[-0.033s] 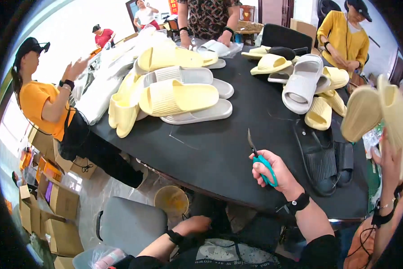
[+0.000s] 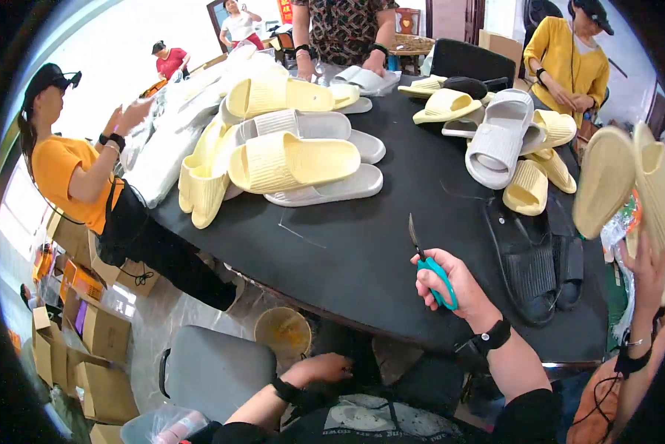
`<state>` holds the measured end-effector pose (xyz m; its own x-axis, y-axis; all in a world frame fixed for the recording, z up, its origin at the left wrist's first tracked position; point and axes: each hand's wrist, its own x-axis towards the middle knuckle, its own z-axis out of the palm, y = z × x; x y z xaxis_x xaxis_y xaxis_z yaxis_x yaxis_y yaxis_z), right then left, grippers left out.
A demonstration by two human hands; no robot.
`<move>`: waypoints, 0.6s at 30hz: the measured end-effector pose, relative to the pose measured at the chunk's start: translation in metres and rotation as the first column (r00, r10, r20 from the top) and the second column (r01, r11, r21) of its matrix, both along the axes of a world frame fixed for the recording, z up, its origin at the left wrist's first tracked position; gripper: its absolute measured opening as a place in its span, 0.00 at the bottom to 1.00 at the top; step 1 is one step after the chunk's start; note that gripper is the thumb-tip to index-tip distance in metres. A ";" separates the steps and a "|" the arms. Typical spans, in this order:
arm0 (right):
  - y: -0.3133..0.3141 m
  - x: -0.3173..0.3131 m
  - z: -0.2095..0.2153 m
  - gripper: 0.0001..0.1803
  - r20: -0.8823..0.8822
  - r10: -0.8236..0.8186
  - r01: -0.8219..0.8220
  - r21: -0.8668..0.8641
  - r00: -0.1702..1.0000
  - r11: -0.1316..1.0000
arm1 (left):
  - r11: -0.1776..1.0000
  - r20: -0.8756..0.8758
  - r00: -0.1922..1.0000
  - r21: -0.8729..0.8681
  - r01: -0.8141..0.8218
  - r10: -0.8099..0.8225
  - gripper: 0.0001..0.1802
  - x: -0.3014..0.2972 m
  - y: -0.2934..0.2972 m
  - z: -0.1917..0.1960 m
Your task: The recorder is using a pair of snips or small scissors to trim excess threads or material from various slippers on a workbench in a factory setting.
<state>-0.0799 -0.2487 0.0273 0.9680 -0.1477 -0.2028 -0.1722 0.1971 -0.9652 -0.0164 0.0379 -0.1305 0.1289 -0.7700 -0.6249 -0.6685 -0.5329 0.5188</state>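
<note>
My right hand (image 2: 458, 288) is closed round the teal handles of small scissors (image 2: 438, 280). Their dark, narrow blades point up and away over the black table (image 2: 392, 251). My left hand (image 2: 325, 368) rests low, off the table's near edge and close to my body; its fingers are too dark and blurred to read. To the right of the scissors lies a pair of black slippers (image 2: 529, 270). Farther off at the left is a pile of yellow slippers (image 2: 295, 161) and grey slippers (image 2: 332, 186).
More yellow and grey slippers (image 2: 499, 140) are heaped at the far right. A co-worker's hand (image 2: 647, 274) holds up yellow slippers (image 2: 606, 181) at the right edge. Left of me stand a grey chair (image 2: 218, 370), a bin (image 2: 282, 333) and cardboard boxes (image 2: 103, 385). Other people stand round the table.
The co-worker's yellow slippers at the right have shifted slightly to the right. The hands of the person in orange at the left have moved a little. My right hand stays put with the scissors.
</note>
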 end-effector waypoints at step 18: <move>-0.009 -0.001 -0.001 0.16 -0.030 0.014 -0.015 -0.024 0.999 1.000 | 0.791 0.784 0.372 -0.586 0.175 0.498 0.23 0.319 -0.033 0.241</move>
